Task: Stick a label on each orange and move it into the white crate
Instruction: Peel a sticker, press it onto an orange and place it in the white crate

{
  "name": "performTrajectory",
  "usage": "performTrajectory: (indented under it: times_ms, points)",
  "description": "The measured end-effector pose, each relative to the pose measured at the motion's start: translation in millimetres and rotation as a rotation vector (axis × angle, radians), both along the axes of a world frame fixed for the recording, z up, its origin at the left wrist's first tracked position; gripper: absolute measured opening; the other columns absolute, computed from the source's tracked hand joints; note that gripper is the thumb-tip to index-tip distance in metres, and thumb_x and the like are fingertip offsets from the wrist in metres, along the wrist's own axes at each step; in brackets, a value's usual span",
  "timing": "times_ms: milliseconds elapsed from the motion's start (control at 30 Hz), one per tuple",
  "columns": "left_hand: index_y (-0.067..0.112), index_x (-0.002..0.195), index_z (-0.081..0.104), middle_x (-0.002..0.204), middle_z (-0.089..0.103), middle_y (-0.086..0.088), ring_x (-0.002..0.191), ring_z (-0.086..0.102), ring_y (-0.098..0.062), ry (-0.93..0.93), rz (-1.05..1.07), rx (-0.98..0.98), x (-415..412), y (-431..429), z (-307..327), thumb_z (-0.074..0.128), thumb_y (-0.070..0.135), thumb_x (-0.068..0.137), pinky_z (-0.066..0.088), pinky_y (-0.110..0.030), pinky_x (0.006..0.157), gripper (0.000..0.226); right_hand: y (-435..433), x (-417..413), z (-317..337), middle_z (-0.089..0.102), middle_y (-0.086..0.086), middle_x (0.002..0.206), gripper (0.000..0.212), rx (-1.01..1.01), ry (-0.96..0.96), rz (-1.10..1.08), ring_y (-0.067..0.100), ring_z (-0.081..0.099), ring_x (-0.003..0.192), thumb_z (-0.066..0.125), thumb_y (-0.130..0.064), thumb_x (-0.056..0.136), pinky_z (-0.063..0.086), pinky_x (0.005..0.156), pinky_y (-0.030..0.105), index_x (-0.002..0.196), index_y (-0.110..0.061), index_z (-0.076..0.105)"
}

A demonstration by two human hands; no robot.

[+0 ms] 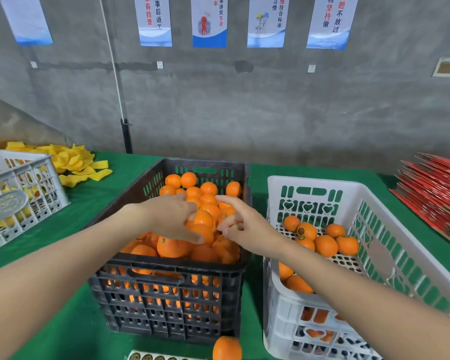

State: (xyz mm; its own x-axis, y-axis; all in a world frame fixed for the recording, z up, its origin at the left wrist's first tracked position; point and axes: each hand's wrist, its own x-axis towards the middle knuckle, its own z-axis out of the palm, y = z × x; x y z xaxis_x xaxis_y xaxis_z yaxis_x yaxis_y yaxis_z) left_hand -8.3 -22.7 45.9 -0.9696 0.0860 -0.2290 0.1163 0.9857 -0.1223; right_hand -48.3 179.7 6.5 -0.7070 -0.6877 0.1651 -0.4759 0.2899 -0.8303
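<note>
Left hand [172, 216] is seen from the back, reaching into the black crate [166, 281]. Its fingers and thumb are curled round an orange [204, 231] on top of the pile, and the contact side is hidden by the hand itself. Right hand [240, 226] is held just beside that orange, index finger stretched out and the other fingers curled in. Whether anything is pinched there cannot be told; the fingertips are blurred.

The black crate is heaped with oranges, the lower ones glimpsed only through the slots. The white crate [309, 183] stands just to the right, partly covered by the right forearm. Labelled oranges [307, 231] lie in it, though the sticker print is too small to read.

A loose orange [226, 348] and a label sheet [151, 356] are cut off at the bottom edge. A grey crate [24, 183] is cropped at the left. Everything rests on a green table [89, 203].
</note>
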Motion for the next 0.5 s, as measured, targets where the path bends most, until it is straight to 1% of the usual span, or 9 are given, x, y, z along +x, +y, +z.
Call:
performTrajectory:
  times_ms: [67, 100, 167, 233, 300, 333, 367, 433, 500]
  points:
    - [0.029, 0.114, 0.045, 0.086, 0.048, 0.009, 0.077, 0.057, -0.015, -0.071, 0.104, 0.04, 12.0, -6.7, -4.7, 0.058, 0.075, 0.072, 0.046, -0.029, 0.062, 0.064, -0.5, 5.2, 2.1, 0.061, -0.004, 0.083, 0.041, -0.139, -0.149, -0.032, 0.002, 0.059, 0.074, 0.059, -0.01, 0.091, 0.052, 0.07, 0.021, 0.124, -0.033, 0.05]
    - [0.028, 0.113, 0.046, 0.086, 0.054, 0.007, 0.073, 0.061, -0.016, -0.091, 0.153, 0.142, 16.0, -10.3, -9.8, 0.065, 0.069, 0.073, 0.05, -0.028, 0.058, 0.06, -0.5, 7.8, 3.7, 0.059, -0.003, 0.082, 0.031, -0.205, -0.222, -0.06, 0.003, 0.058, 0.074, 0.06, -0.011, 0.091, 0.052, 0.07, 0.022, 0.115, -0.03, 0.058]
    - [0.029, 0.106, 0.052, 0.095, 0.057, 0.002, 0.075, 0.065, -0.017, -0.044, 0.259, 0.471, 21.4, -13.1, -19.8, 0.076, 0.05, 0.072, 0.053, -0.024, 0.054, 0.046, 1.7, 13.9, 7.8, 0.061, -0.004, 0.086, 0.014, -0.309, -0.317, -0.13, 0.006, 0.057, 0.08, 0.063, -0.014, 0.089, 0.051, 0.071, 0.024, 0.096, -0.026, 0.067]
    - [0.024, 0.101, 0.054, 0.104, 0.059, -0.003, 0.083, 0.064, -0.02, 0.022, 0.384, 0.938, 27.6, -8.5, -17.9, 0.08, 0.037, 0.071, 0.053, -0.024, 0.056, 0.042, 6.2, 19.4, 11.4, 0.065, -0.007, 0.087, 0.011, -0.399, -0.38, -0.184, 0.008, 0.059, 0.085, 0.064, -0.014, 0.088, 0.05, 0.073, 0.026, 0.084, -0.023, 0.069]
    - [0.013, 0.106, 0.054, 0.097, 0.066, -0.012, 0.078, 0.066, -0.022, -0.012, 0.462, 1.407, 34.4, 1.3, -13.2, 0.084, 0.031, 0.064, 0.052, -0.029, 0.06, 0.055, 13.4, 26.3, 15.2, 0.067, -0.004, 0.088, 0.012, -0.46, -0.425, -0.208, 0.011, 0.06, 0.087, 0.064, -0.011, 0.088, 0.052, 0.076, 0.027, 0.08, -0.018, 0.069]
    - [0.009, 0.113, 0.054, 0.096, 0.069, -0.014, 0.077, 0.067, -0.024, -0.048, 0.477, 1.593, 38.5, 8.4, -11.9, 0.085, 0.029, 0.062, 0.054, -0.032, 0.063, 0.063, 17.9, 30.7, 17.3, 0.068, -0.001, 0.089, 0.013, -0.483, -0.444, -0.206, 0.012, 0.061, 0.088, 0.063, -0.01, 0.088, 0.053, 0.077, 0.028, 0.079, -0.016, 0.069]
    - [0.009, 0.12, 0.053, 0.101, 0.07, -0.015, 0.08, 0.068, -0.025, -0.096, 0.485, 1.74, 42.7, 16.4, -12.0, 0.082, 0.029, 0.063, 0.055, -0.034, 0.068, 0.066, 22.7, 35.4, 19.3, 0.068, 0.001, 0.09, 0.013, -0.505, -0.459, -0.193, 0.012, 0.062, 0.088, 0.062, -0.009, 0.088, 0.054, 0.079, 0.028, 0.079, -0.014, 0.069]
    - [0.015, 0.125, 0.053, 0.111, 0.07, -0.016, 0.091, 0.069, -0.03, -0.196, 0.471, 1.915, 52.0, 34.3, -14.4, 0.072, 0.029, 0.064, 0.056, -0.043, 0.076, 0.065, 33.6, 45.4, 22.7, 0.07, 0.002, 0.091, 0.012, -0.541, -0.475, -0.158, 0.011, 0.065, 0.088, 0.061, -0.008, 0.087, 0.055, 0.08, 0.029, 0.079, -0.012, 0.069]
    - [0.019, 0.124, 0.058, 0.112, 0.069, -0.018, 0.092, 0.069, -0.036, -0.249, 0.401, 2.019, 59.8, 54.0, -17.1, 0.074, 0.023, 0.061, 0.056, -0.049, 0.075, 0.065, 44.1, 55.5, 24.4, 0.072, 0.001, 0.092, 0.011, -0.56, -0.47, -0.138, 0.01, 0.067, 0.089, 0.06, -0.008, 0.086, 0.055, 0.08, 0.027, 0.082, -0.01, 0.07]
